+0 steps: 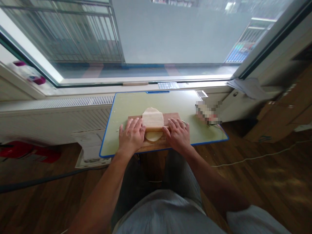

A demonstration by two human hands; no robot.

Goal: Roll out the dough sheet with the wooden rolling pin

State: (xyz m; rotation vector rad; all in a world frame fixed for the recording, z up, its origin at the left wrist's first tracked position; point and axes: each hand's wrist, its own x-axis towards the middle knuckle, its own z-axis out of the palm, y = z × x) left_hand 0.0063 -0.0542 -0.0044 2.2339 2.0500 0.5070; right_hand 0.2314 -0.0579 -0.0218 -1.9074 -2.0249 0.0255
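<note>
A wooden rolling pin [154,129] lies across a flat, pale sheet of dough [152,117], which shows both beyond the pin and on its near side. Around the pin's left end is my left hand [131,134], its thumb pointing inward. My right hand [178,133] is on the right end in the same way, and both palms cover the pin's ends. Under the dough is a brown wooden board [172,115]. That board rests on a light green tabletop with a blue rim [131,101]. Part of a thin ring-shaped thing [183,122] shows beside my right hand.
A pixelated object [208,113] sits at the tabletop's right side. Behind the table are a radiator [92,100] and a windowsill with a bottle [30,73] at left. A cardboard box [280,110] stands right, a red object [31,151] left, and a cable [253,158] crosses the floor.
</note>
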